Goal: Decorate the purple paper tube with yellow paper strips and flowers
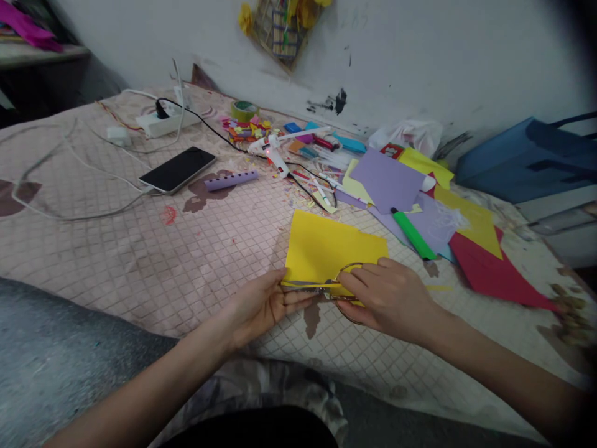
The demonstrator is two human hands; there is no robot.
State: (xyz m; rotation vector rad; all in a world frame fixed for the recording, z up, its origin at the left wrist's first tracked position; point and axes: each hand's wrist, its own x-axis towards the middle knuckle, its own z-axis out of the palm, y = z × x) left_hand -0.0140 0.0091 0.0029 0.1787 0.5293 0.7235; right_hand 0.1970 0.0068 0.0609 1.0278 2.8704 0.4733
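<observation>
A sheet of yellow craft paper point(326, 246) is held up over the near part of the table. My left hand point(263, 305) grips its lower left corner, thumb on the near side and fingers beneath. In my right hand point(387, 295) is a pair of scissors point(334, 287), fingers through the handle loops. The blades lie along the paper's lower edge and point toward my left hand. Just past the sheet rests a green marker point(413, 233) on purple paper point(392, 180).
A glue gun point(275, 155) with its cord stands mid-table. Around it lie a rolled purple paper strip point(231, 180), small scraps and a tape roll point(245, 111). A phone point(178, 170) and power strip point(168, 122) are at left. Red paper point(499, 267) and a blue bag point(527, 162) occupy the right.
</observation>
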